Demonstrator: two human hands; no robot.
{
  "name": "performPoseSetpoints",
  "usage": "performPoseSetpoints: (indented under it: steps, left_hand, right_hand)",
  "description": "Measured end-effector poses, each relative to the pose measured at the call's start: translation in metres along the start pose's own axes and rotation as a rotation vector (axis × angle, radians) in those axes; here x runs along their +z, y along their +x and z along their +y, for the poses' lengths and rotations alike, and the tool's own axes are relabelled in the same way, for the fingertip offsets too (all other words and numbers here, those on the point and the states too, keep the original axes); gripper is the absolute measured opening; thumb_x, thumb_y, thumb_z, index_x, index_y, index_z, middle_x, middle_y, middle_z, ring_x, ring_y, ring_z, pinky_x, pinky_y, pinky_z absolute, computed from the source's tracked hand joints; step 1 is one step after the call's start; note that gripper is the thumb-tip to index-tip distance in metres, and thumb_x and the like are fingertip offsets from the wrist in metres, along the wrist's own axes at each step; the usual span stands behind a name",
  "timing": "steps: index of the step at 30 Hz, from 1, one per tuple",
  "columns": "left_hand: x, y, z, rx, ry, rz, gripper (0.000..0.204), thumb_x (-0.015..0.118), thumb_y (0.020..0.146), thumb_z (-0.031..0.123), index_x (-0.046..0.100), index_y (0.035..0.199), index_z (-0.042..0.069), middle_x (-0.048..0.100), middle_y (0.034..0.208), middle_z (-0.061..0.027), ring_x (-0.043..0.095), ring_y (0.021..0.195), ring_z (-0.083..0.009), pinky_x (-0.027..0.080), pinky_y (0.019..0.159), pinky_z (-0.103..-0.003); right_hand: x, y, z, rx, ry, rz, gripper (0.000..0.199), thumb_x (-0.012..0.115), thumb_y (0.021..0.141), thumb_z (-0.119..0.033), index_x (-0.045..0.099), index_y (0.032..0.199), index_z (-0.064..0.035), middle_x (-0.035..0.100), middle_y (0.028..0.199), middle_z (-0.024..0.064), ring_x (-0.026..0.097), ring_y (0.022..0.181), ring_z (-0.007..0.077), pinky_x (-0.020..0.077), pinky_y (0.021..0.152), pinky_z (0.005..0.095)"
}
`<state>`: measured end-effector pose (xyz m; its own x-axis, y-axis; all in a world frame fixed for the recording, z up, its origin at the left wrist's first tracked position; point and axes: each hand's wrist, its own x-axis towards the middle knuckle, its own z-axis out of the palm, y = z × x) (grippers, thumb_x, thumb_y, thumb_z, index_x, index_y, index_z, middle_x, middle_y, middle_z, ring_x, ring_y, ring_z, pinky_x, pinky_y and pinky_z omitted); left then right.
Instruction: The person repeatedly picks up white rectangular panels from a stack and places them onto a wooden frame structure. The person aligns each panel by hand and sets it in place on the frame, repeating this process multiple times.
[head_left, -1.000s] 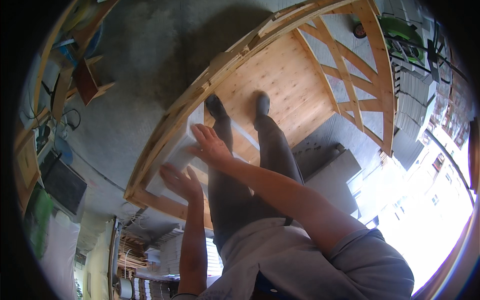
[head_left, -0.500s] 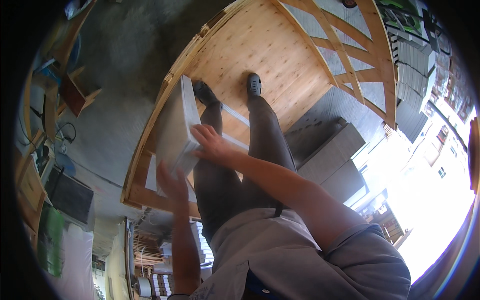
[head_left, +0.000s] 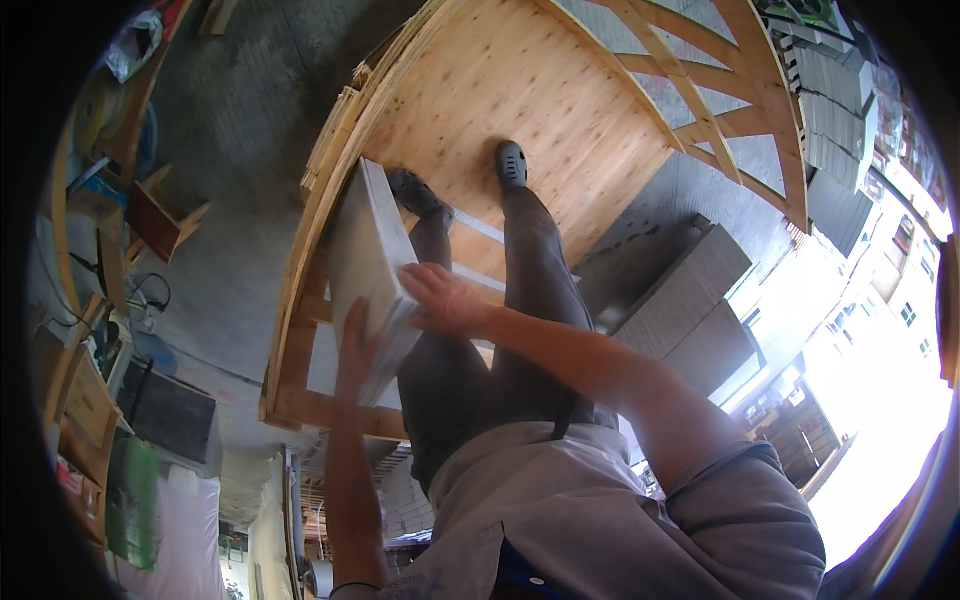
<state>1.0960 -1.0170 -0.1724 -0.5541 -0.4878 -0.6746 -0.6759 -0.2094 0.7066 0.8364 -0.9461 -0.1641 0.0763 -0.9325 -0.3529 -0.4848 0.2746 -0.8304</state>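
A thick grey slab or flat stack of panels (head_left: 372, 235) stands on edge along the left side of a wooden crate (head_left: 540, 90), beside my left leg. My right hand (head_left: 445, 300) lies over its near upper corner, fingers stretched across the edge. Against its left face, near the close end, rests my left hand (head_left: 358, 345), fingers extended and slightly blurred. Neither hand visibly wraps round the slab. Its lower edge is hidden behind my leg.
My shoes (head_left: 511, 163) stand on the crate's plywood. Slatted crate sides (head_left: 700, 110) rise at the far right. Large grey blocks (head_left: 690, 300) sit to the right, and stacked grey panels (head_left: 835, 120) beyond. Wooden pieces (head_left: 160, 220) and a dark panel (head_left: 168, 415) lie at left.
My left hand has come up along the slab's left face and is less blurred. My right hand stays on the upper corner. The whole view has shifted slightly.
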Motion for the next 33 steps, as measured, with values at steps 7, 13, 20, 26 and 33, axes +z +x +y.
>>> performPoseSetpoints:
  steps: [7, 13, 20, 26, 33]
  left_hand:
    - [-0.005, 0.002, 0.010, 0.000, -0.031, 0.034, 0.057, 0.062, 0.086, 0.015, 0.042, 0.138, 0.003, 0.045, 0.138, -0.0175, 0.041, 0.130, -0.0301, 0.032, 0.108, -0.038]
    - [-0.016, -0.002, 0.036, -0.082, 0.135, 0.211, 0.045, 0.059, 0.089, 0.021, 0.053, 0.130, 0.005, 0.058, 0.124, -0.0170, 0.055, 0.116, -0.0323, 0.042, 0.098, -0.040]
    - [-0.048, -0.012, 0.035, -0.319, 0.780, 0.260, 0.043, 0.061, 0.089, 0.029, 0.056, 0.127, 0.011, 0.062, 0.118, -0.0159, 0.061, 0.105, -0.0349, 0.048, 0.089, -0.041]
    - [-0.076, -0.019, -0.018, -0.541, 0.667, 0.242, 0.040, 0.062, 0.087, 0.031, 0.063, 0.113, 0.001, 0.066, 0.101, -0.0199, 0.064, 0.092, -0.0382, 0.049, 0.081, -0.044]
    - [-0.091, -0.020, -0.017, -0.627, 0.540, 0.257, 0.040, 0.064, 0.085, 0.030, 0.063, 0.092, -0.009, 0.064, 0.087, -0.0283, 0.063, 0.084, -0.0428, 0.048, 0.078, -0.046]
  right_hand:
    - [-0.004, 0.022, -0.016, 0.160, 0.028, -0.036, 0.071, 0.066, 0.079, -0.043, 0.044, 0.131, 0.0006, 0.046, 0.132, 0.0159, 0.044, 0.123, 0.0328, 0.0344, 0.104, 0.0428]
    - [-0.010, 0.034, -0.025, 0.195, 0.047, -0.050, 0.075, 0.069, 0.077, -0.039, 0.041, 0.134, -0.0003, 0.045, 0.133, 0.0158, 0.043, 0.124, 0.0328, 0.0331, 0.105, 0.0444]
    - [0.010, 0.090, -0.038, 0.022, -0.046, 0.104, 0.059, 0.067, 0.069, -0.015, 0.050, 0.124, -0.0023, 0.052, 0.122, 0.0115, 0.044, 0.122, 0.0277, 0.0369, 0.099, 0.0403]
    - [0.027, 0.143, -0.039, 0.090, -0.124, -0.097, 0.026, 0.068, 0.065, -0.014, 0.067, 0.091, -0.0074, 0.062, 0.103, 0.0047, 0.052, 0.109, 0.0215, 0.0414, 0.089, 0.0337]
    - [0.020, 0.158, -0.053, 0.211, -0.195, -0.197, 0.018, 0.068, 0.068, -0.018, 0.072, 0.085, -0.0117, 0.066, 0.094, 0.0027, 0.056, 0.102, 0.0187, 0.0413, 0.083, 0.0324]
